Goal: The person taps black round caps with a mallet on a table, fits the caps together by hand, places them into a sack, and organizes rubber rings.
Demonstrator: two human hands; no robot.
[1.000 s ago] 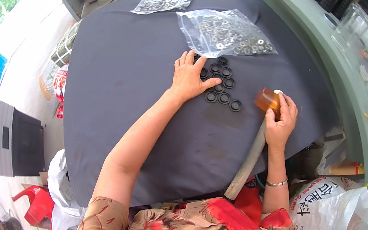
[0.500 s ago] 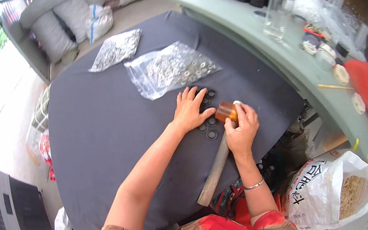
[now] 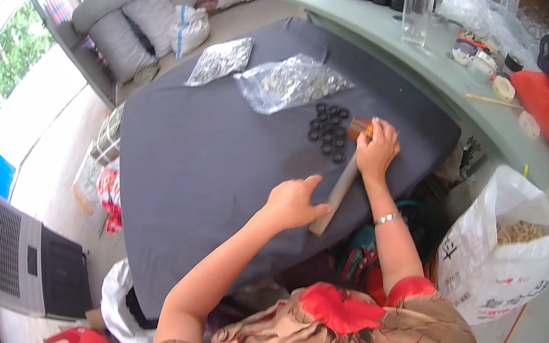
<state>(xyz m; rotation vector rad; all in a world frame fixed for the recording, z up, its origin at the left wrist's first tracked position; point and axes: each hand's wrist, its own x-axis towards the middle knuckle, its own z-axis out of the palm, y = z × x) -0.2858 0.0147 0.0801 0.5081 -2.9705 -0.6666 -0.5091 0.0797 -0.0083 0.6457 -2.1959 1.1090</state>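
A mallet with an amber head [image 3: 360, 128] and a pale wooden handle [image 3: 337, 197] lies along the right part of the dark cloth-covered table [image 3: 206, 181]. My right hand [image 3: 377, 149] is closed around the mallet at its head. Just left of the head, several black rings [image 3: 328, 131] lie flat in a close cluster. Nearer to me, my left hand [image 3: 293, 203] hovers by the lower end of the handle, thumb and forefinger apart, with nothing seen in it. Whether its thumb touches the handle, I cannot tell.
Two clear bags of small metal rings, one smaller [image 3: 222, 61] and one larger [image 3: 290, 84], lie toward the table's far edge. A pale green bench [image 3: 360, 21] holds a glass [image 3: 416, 16] and tape rolls. An open white sack [image 3: 489, 246] stands on the right.
My left hand has drawn back from the black rings toward me, uncovering the cluster. My right hand stays on the mallet's head. The whole view has shifted.
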